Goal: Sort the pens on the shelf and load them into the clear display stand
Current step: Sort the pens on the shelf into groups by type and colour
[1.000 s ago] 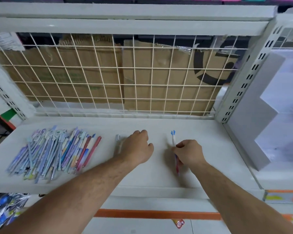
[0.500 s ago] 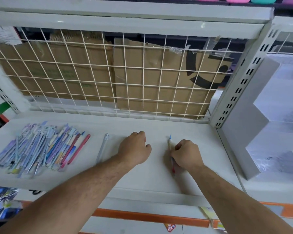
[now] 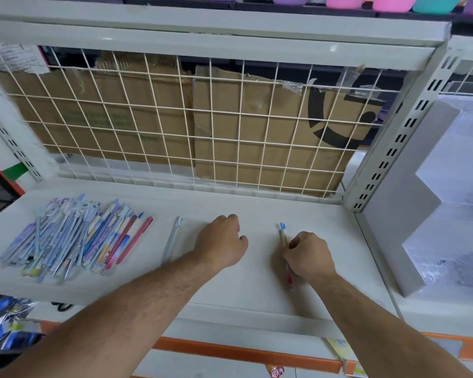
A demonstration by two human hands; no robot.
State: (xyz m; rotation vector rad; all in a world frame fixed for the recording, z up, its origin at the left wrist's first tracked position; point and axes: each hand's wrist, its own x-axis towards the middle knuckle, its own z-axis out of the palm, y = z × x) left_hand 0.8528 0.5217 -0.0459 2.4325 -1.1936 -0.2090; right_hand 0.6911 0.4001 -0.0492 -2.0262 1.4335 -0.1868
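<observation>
Head view: the right hand point(image 3: 309, 256) sits right of centre in the frame, its fingers curled tight around a thin bundle of pens point(image 3: 283, 237). Their blue tips stick out above the thumb and a red end pokes out below the wrist; how many pens it holds cannot be told. Well apart to its left, at mid-frame, the left hand point(image 3: 221, 242) rests knuckles-up on the white shelf point(image 3: 257, 208), its fingers curled under with nothing showing in them. Just left of that hand a single pale pen point(image 3: 172, 241) lies alone on the shelf. Farther left lies a loose heap of pens point(image 3: 74, 238) in blue, purple and pink. At the right edge of the frame stands the stepped display stand point(image 3: 404, 200). Behind the shelf, a white wire grid point(image 3: 202, 118) fronts brown cardboard point(image 3: 257, 137).
</observation>
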